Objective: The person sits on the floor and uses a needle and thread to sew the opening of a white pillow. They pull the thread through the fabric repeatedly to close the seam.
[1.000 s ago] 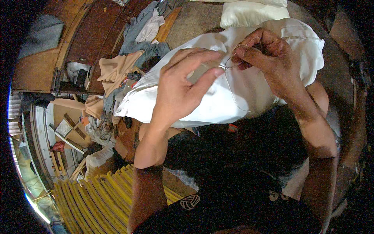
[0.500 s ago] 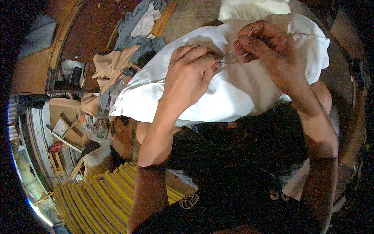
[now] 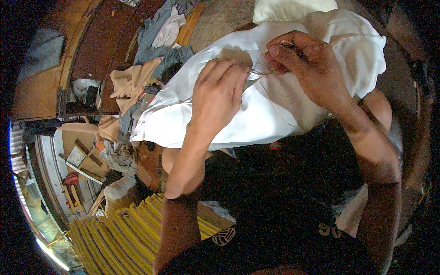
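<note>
A stuffed white fabric cushion (image 3: 206,121), like a pillow, lies across my lap. Above it, my left hand (image 3: 219,91) is closed, its thumb and index finger pinching a thin pale strand at the cloth. My right hand (image 3: 305,62) is also closed in a pinch, holding pale thread (image 3: 286,43) that loops over its fingers. The strand spans the small gap between both sets of fingertips. More thread trails in a loose curve down the cushion towards me. Whether a needle is among the fingers, I cannot tell.
Beyond the cushion sits another cream-white pillow (image 3: 293,10). Grey and tan cloths (image 3: 133,85) are heaped to the left beside a wooden cabinet (image 3: 98,46). A yellow slatted surface (image 3: 123,233) lies at the lower left.
My right hand has shifted slightly left, nearer the left hand, and the strand gap has narrowed. The left hand has turned a little, still pinching.
</note>
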{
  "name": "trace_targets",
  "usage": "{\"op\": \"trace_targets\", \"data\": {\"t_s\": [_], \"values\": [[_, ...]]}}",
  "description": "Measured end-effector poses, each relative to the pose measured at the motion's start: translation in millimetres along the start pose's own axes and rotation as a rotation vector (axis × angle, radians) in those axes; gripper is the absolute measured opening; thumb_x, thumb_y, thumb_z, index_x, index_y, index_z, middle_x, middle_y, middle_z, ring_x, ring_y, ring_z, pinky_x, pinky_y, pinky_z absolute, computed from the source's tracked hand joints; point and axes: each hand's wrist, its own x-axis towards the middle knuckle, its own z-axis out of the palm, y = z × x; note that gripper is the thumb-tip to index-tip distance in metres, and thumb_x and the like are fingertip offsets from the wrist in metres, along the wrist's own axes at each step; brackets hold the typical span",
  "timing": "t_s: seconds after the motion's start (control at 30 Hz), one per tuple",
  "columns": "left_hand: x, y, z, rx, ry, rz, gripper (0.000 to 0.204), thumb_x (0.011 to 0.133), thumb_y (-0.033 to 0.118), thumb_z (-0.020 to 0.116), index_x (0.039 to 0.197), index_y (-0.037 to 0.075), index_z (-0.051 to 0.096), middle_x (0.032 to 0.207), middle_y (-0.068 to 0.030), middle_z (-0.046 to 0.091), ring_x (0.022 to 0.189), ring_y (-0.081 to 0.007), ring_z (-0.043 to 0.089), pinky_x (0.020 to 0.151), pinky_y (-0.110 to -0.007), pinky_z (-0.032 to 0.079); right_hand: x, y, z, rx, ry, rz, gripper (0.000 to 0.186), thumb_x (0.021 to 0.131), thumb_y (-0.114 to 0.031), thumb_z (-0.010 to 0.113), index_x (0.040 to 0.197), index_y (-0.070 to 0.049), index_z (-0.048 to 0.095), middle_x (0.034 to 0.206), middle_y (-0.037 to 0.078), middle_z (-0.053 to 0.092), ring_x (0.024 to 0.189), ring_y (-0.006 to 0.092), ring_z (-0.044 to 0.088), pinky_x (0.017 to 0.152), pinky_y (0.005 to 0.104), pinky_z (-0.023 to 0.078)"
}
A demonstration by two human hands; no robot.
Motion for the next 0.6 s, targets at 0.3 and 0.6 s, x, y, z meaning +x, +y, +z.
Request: {"op": "trace_targets", "data": {"t_s": [0.3, 0.6], "values": [[-2.3, -0.2, 1.6, -0.048, -0.001, 0.028, 0.015, 0.081, 0.003, 0.070, 0.096, 0.004, 0.073, 0.099, -0.0114, 0.068, 0.093, -0.0311, 0.063, 0.082, -0.040, 0.053, -1.5, -4.3, -0.2, -0.088, 0.013, 0.017, 0.023, 0.101, -0.019, 0.062, 0.108, 0.003, 0.066, 0.094, 0.009, 0.071, 0.084, 0.0136, 0.067, 0.075, 0.0270, 0.057], [-4.3, -0.2, 3.6, -0.073, 0.028, -0.005, 0.015, 0.082, 0.003, 0.071, 0.097, 0.004, 0.073, 0.099, -0.0124, 0.068, 0.094, -0.0318, 0.065, 0.083, -0.041, 0.053, -2.2, -2.6, -1.3, -0.124, -0.004, -0.009, 0.020, 0.101, -0.015, 0.061, 0.106, 0.003, 0.065, 0.093, 0.007, 0.070, 0.082, 0.0122, 0.066, 0.075, 0.0262, 0.056]]}}
